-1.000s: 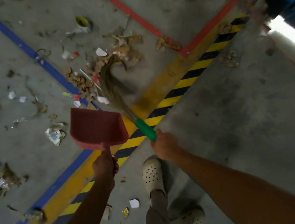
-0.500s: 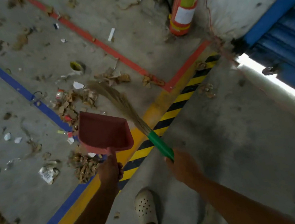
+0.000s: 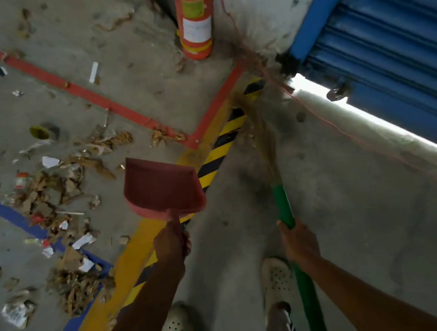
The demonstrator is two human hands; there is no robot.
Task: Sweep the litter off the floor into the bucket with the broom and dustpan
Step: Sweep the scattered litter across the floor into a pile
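Head cam, L hand [image 3: 172, 243] grips dustpan [image 3: 162, 186] handle, R hand [image 3: 299, 242] grips broom [image 3: 283, 207] shaft.

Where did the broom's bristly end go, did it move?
Yes. The broom's bristles swung right: earlier they lay among the litter left of the yellow-black striped line; now they are on its right side.

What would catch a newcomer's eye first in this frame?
A red dustpan, gripped by the left hand, fills the centre; the right hand grips a green-handled broom whose bristles blur beside the striped floor tape. Cardboard and paper litter sprawls at left across a blue floor line, and an orange fire extinguisher stands at top by the wall.
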